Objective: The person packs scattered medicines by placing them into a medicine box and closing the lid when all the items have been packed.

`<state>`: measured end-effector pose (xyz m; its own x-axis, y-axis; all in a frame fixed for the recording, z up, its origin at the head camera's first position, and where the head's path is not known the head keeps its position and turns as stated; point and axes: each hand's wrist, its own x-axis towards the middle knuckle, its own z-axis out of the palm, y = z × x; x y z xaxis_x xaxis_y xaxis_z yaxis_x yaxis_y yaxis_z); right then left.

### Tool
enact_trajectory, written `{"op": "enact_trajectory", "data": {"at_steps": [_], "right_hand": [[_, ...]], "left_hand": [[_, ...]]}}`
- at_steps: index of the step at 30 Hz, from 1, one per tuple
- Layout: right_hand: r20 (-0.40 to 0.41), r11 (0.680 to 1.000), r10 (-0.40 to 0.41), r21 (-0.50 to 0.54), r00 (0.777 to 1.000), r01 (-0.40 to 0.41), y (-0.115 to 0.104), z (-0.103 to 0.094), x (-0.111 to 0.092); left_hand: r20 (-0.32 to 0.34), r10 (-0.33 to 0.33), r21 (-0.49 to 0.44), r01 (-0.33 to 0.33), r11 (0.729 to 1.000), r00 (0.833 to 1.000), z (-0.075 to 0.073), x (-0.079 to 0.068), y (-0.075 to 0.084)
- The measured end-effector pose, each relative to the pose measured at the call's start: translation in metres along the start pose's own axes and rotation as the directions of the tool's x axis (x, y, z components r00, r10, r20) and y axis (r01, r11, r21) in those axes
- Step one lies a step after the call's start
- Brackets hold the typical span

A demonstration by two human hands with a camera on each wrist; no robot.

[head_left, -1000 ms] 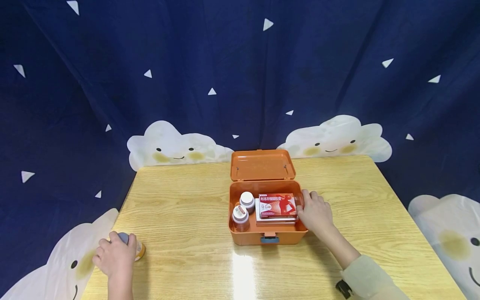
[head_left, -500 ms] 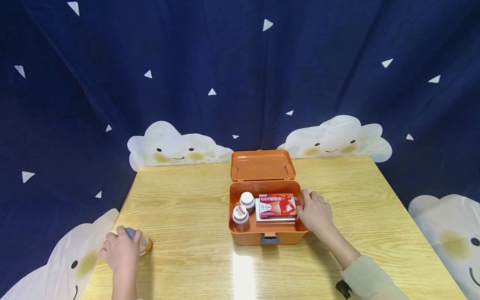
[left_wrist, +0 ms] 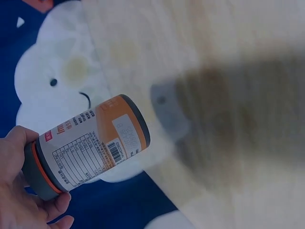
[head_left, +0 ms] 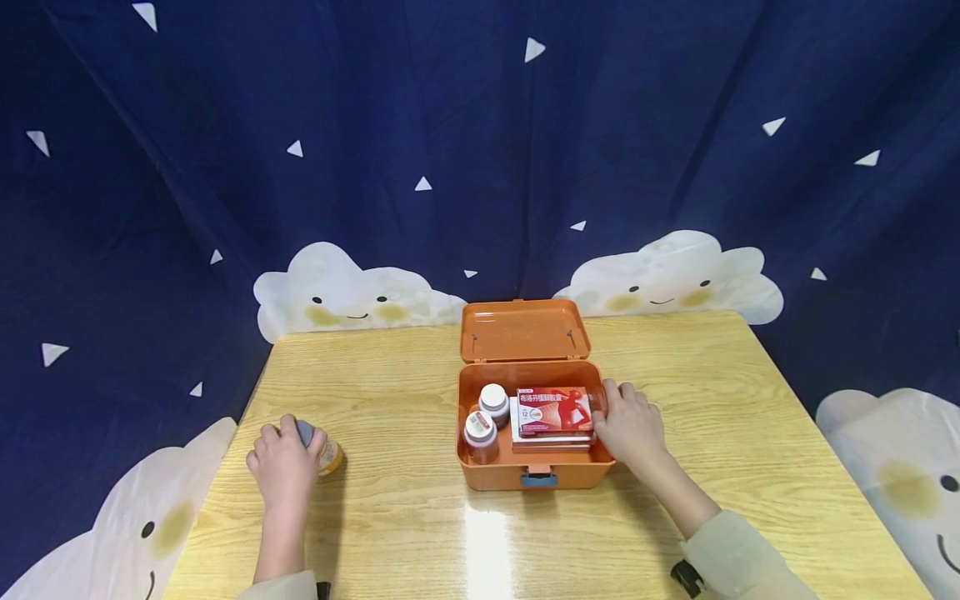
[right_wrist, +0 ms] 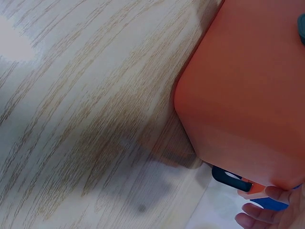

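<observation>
My left hand [head_left: 285,467] grips a supplement bottle [left_wrist: 90,145] by its dark grey cap, fingers and thumb curled round it. The bottle has a white and orange label and, in the left wrist view, hangs tilted above the table. On the right, my right hand [head_left: 632,425] holds the side wall of an orange storage box [head_left: 487,477], thumb over the rim and fingers outside. The box's lid [head_left: 525,329] is folded back. Inside stand two white-capped bottles [head_left: 481,435] at the left, beside a red and white medicine box [head_left: 555,411] lying on other cartons.
The wooden table [head_left: 375,392] carries the orange box near its middle. A dark blue curtain [head_left: 480,125] with white clouds hangs behind and at both sides. A blue-grey latch [head_left: 539,480] sits on the box's front.
My left hand has moved to the right and farther up the table with the bottle in its grip. My right hand has stayed on the box wall, and the box stands where it was.
</observation>
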<state>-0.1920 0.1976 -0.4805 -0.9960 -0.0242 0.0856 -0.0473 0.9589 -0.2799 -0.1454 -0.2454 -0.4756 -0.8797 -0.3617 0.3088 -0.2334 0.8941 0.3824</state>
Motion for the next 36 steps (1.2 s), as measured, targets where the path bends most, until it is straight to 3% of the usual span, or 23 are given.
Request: {"op": "enact_trajectory", "data": {"at_steps": [20,30,36], "right_hand": [[0.006,1.000,0.007,0.002,1.000,-0.007,0.000,0.001,0.000],[0.006,1.000,0.009,0.003,1.000,-0.009,0.000,0.001,0.000],[-0.002,1.000,0.003,-0.003,1.000,-0.003,0.000,0.001,0.000]], "left_hand": [[0.035,0.198,-0.062,-0.195,0.979,0.980,-0.007,0.024,0.074],[0.019,0.290,-0.110,-0.287,0.952,0.957,-0.016,0.032,0.108],[-0.034,0.353,-0.120,-0.355,0.927,0.935,-0.016,0.035,0.128]]}}
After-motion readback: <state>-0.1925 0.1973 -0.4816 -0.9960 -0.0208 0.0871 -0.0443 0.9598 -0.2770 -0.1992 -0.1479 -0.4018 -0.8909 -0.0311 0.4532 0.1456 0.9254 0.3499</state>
